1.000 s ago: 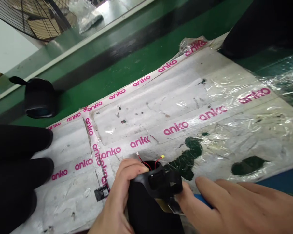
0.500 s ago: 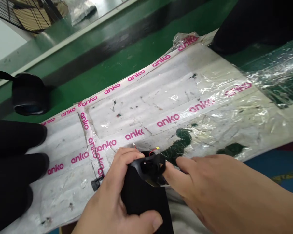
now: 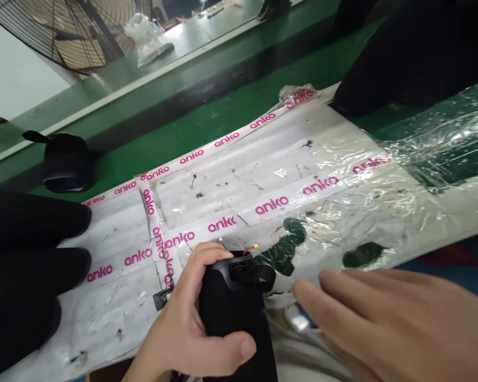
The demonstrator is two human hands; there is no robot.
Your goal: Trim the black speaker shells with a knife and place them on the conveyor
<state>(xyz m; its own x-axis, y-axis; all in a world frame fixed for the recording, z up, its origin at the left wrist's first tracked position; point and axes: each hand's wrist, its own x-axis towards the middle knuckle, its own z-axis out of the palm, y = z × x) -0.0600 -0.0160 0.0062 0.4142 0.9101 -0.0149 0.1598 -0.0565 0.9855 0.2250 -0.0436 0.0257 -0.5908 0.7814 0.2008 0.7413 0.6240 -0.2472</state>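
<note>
My left hand (image 3: 195, 323) is wrapped round a black, fabric-covered cylinder that looks like a portable speaker (image 3: 235, 313), its end tilted up toward me. At that end are a recessed dark panel and a black strap loop (image 3: 266, 277). Thin wires with a small yellow connector (image 3: 255, 246) stick out beyond its rim, and a small white connector tip shows beside my left fingers. My right hand (image 3: 394, 318) is apart from the speaker, to its right, smeared by motion. A blurred white and blue thing (image 3: 300, 319) shows by its fingers; whether they hold it is unclear.
A worn white board (image 3: 239, 185) with pink "anko" tape lies on the green bench (image 3: 151, 138). Several black cylinders (image 3: 32, 217) lie at left, near another strapped speaker (image 3: 67, 162). A small black piece (image 3: 161, 298) lies by my left wrist. A fan (image 3: 83, 37) stands behind.
My right hand has come away from the speaker's strap end and moved right. The speaker's end panel now shows more openly. My left hand keeps its hold; the view has shifted slightly.
</note>
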